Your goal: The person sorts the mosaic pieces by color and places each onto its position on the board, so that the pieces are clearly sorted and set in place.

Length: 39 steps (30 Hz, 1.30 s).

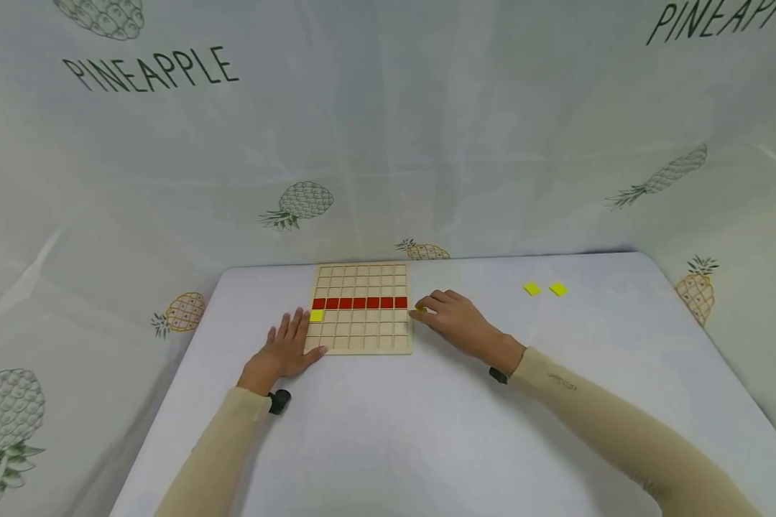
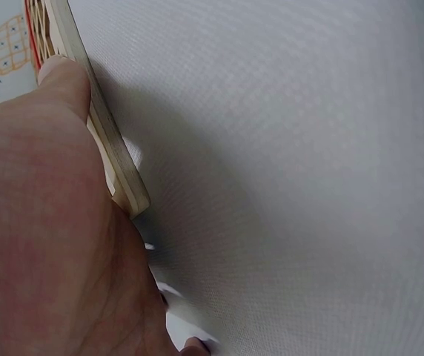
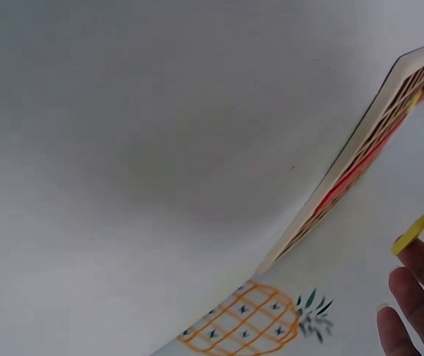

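Note:
A wooden grid board [image 1: 362, 345] lies flat at the far side of the table. One row of its cells is filled with red square tiles [image 1: 359, 303]. A single yellow tile [image 1: 316, 316] sits in the leftmost cell of the row just nearer. My left hand [image 1: 286, 352] rests with spread fingers at the board's left edge, its thumb on the near left corner. At the board's right edge my right hand [image 1: 455, 319] pinches another yellow tile [image 3: 417, 230] between thumb and fingertip, held up off the table in the right wrist view.
Two loose yellow tiles [image 1: 545, 289] lie on the white table [image 1: 388, 431] at the far right. Behind the table hangs a pale cloth [image 1: 375, 129] printed with pineapples. Each wrist wears a black device [image 1: 279, 401].

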Motion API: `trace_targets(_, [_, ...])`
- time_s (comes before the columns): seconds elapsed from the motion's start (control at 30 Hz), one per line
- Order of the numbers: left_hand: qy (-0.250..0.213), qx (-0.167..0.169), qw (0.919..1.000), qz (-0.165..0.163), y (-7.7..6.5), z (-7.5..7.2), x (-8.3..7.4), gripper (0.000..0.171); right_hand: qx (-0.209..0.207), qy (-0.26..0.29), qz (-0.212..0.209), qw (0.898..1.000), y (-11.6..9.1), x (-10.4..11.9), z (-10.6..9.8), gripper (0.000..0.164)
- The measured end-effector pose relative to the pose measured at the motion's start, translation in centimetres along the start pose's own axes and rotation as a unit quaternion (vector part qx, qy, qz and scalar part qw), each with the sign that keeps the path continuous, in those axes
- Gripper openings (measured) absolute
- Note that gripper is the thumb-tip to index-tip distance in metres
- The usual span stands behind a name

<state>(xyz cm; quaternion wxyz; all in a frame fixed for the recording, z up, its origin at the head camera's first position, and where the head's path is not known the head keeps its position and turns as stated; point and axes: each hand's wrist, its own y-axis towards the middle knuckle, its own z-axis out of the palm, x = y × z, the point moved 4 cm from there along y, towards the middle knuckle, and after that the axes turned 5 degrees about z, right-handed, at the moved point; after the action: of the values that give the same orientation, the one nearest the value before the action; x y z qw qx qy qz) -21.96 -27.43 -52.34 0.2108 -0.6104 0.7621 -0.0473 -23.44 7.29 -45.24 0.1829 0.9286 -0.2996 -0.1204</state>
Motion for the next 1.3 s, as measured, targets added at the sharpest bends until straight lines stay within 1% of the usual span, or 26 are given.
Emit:
trace_targets(0.17, [0.000,0.002,1.0000,-0.002,-0.1,0.0,-0.1,0.098,-0.014,0.021,-0.018,1.000,1.8,1.7,0.8,0.039])
trace_targets(0.27, [0.000,-0.001,1.0000,-0.002,-0.1,-0.1,-0.2,0.097,-0.016,0.043,-0.023,0.999,2.8,2.6,1.4,0.036])
trace_targets(0.5, [0.004,0.005,1.0000,-0.003,-0.2,-0.4,-0.6,0.096,-0.005,0.116,-0.002,0.993,4.9,4.2,2.7,0.025])
trace_targets(0.73, [0.010,0.002,0.9999,-0.006,-0.2,-0.4,-0.6,0.096,-0.009,0.136,0.002,0.991,6.9,5.2,3.4,0.024])
trace_targets(1.0, [0.023,0.001,0.9997,-0.013,0.0,-0.2,-0.2,0.097,0.021,0.172,0.016,0.985,9.3,6.0,4.2,0.028])
trace_targets(1.1, [0.026,0.004,0.9995,-0.017,-0.1,-0.2,-0.2,0.098,0.032,0.172,0.019,0.984,10.4,6.5,4.5,0.028])
trace_targets(1.3, [0.029,0.006,0.9994,-0.018,-0.3,-0.4,-0.5,0.097,0.062,0.160,0.045,0.984,12.3,7.5,5.5,0.028])
